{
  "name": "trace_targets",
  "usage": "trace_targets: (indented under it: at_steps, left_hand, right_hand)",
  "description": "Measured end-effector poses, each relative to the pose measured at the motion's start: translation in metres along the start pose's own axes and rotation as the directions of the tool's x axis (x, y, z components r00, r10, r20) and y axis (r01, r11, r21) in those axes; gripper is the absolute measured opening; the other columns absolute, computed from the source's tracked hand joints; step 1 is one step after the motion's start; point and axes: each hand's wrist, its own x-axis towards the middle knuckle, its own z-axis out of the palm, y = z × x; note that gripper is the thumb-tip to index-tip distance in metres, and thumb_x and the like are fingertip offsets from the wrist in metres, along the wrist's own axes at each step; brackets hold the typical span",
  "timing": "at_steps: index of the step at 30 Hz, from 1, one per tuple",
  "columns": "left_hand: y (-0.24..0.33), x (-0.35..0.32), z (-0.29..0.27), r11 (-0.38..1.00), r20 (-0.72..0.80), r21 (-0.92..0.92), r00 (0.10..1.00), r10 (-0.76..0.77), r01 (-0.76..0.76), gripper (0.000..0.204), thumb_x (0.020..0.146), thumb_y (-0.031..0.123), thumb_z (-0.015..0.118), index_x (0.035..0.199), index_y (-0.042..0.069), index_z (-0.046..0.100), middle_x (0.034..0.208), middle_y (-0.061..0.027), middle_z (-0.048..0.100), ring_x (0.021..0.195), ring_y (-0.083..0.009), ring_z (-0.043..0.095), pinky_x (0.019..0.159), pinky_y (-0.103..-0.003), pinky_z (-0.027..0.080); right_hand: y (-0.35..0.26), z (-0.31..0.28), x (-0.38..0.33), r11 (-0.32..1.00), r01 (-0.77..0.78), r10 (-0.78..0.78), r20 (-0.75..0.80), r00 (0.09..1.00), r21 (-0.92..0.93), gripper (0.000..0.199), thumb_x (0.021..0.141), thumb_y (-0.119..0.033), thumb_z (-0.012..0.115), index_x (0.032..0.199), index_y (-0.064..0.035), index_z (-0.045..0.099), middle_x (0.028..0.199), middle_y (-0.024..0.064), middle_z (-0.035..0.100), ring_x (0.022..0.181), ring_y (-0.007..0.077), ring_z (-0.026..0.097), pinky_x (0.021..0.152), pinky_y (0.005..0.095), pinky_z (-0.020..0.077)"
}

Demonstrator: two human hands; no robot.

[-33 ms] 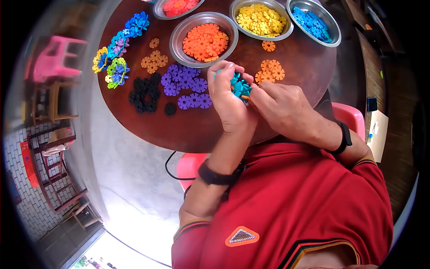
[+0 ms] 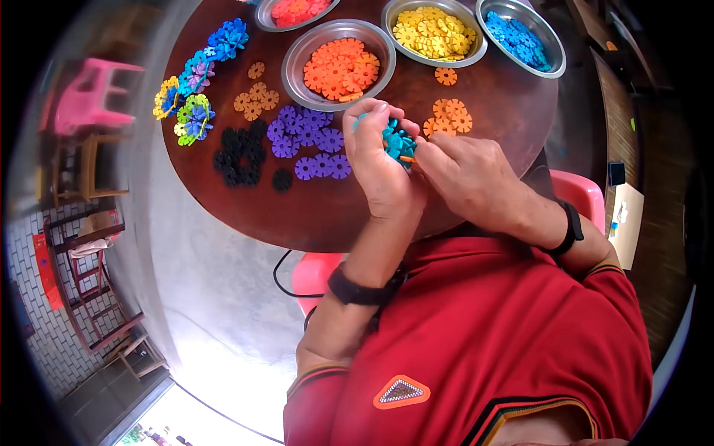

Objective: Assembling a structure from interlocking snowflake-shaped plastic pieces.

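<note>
Holding a teal cluster of snowflake discs (image 2: pixel 396 140) above the round counter (image 2: pixel 349 212), the left hand (image 2: pixel 379 163) has its grip closed around it; the right hand (image 2: pixel 465 175) pinches an orange disc (image 2: pixel 407 158) against it, beside loose purple discs (image 2: pixel 309 141).

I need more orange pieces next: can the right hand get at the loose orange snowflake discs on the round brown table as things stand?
Probably yes. The loose orange snowflake discs lie just beyond the right hand with nothing between, but both hands are busy holding the teal disc cluster, the left hand included.
</note>
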Motion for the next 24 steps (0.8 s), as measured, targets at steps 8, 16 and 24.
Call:
trace_targets:
  at_steps: [8,16,24]
  left_hand:
    - [0.03,0.027,-0.009,0.998,0.091,0.061,0.996,-0.017,0.011,0.02,0.088,0.028,0.055,0.097,0.01,0.055,0.088,-0.0087,0.061,0.075,-0.0202,0.061,0.063,-0.036,0.05]
    - [0.041,0.036,-0.02,0.883,0.382,-0.34,0.906,-0.183,0.323,0.032,0.09,0.033,0.052,0.111,0.009,0.055,0.107,-0.0167,0.059,0.096,-0.0317,0.058,0.067,-0.04,0.05]
    - [0.038,0.04,-0.024,0.765,0.696,-0.383,0.706,-0.129,0.517,0.036,0.095,0.038,0.044,0.111,0.008,0.054,0.115,-0.0209,0.057,0.097,-0.034,0.059,0.057,-0.036,0.048]
  right_hand:
    - [0.026,-0.015,0.007,0.973,-0.107,0.136,-0.131,0.982,0.203,0.021,0.078,-0.013,0.065,0.096,-0.0056,0.058,0.081,0.0117,0.054,0.075,0.0312,0.059,0.065,0.0391,0.0485]
    - [0.026,0.021,-0.02,0.964,-0.241,0.256,0.16,0.953,-0.108,0.016,0.083,-0.007,0.049,0.097,-0.0035,0.057,0.094,0.0153,0.051,0.081,0.0334,0.06,0.069,0.0402,0.0508]
    - [0.025,0.021,-0.017,0.95,-0.306,0.312,0.188,0.931,-0.06,0.012,0.082,-0.005,0.049,0.093,-0.0009,0.051,0.098,0.0171,0.049,0.084,0.0361,0.059,0.07,0.0435,0.0501]
